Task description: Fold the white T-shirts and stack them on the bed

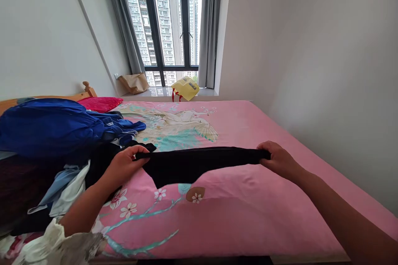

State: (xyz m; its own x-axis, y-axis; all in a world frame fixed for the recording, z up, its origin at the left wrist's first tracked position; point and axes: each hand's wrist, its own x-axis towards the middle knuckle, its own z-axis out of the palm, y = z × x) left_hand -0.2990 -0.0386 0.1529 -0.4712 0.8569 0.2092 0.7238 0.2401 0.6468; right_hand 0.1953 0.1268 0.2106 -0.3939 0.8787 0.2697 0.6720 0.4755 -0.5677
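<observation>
A black garment (186,163) is stretched sideways above the pink bedsheet (248,215), its lower edge hanging down toward the left of its middle. My left hand (127,161) pinches its left end between thumb and fingers. At the right end, my right hand (276,158) is closed on the cloth. The garment's upper edge runs nearly level between both hands. Just behind my left hand lies black clothing (102,157), part of a pile on the bed.
Heaped on the left of the bed are a blue garment (52,124) and white and light-blue clothes (70,190). Behind them lies a red pillow (101,104). A brown paper bag (135,83) and a yellow bag (185,87) rest by the window. Walls flank the bed.
</observation>
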